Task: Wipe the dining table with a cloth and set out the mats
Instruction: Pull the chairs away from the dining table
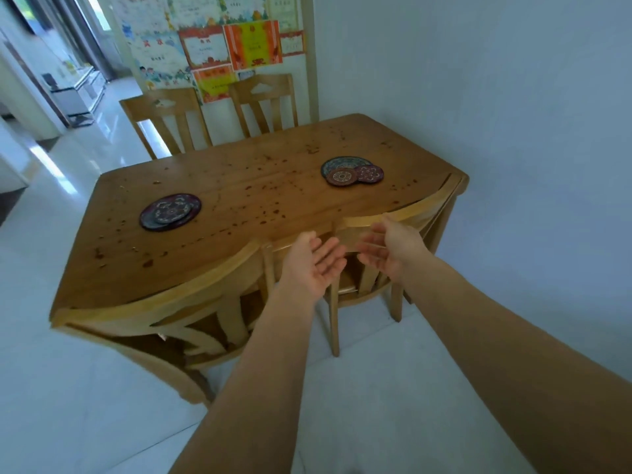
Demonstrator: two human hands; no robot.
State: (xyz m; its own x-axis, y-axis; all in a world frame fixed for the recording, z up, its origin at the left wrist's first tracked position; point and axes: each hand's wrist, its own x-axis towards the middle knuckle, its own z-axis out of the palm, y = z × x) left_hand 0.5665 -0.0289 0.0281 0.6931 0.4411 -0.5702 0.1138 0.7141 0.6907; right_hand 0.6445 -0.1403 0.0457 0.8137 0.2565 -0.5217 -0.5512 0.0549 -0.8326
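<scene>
1. Left hand [313,265]: fingers straight, palm up, holding nothing, over the near table edge.
2. Right hand [393,248]: fingers relaxed, palm facing left, holding nothing. It is near the left hand but apart from it.
3. Table [239,172]: wooden top, scattered with dark spots and crumbs.
4. Left mats [170,211]: round stack, a smaller mat on a larger one, on the table's left side.
5. Right mats [352,171]: two small round mats overlapping a larger one, far right.
6. Left chair [154,309] and right chair [420,208]: pushed in at the near edge.

Soft daylight from the left; floor [51,159] glare; wide-angle edge bending; slight blur
</scene>
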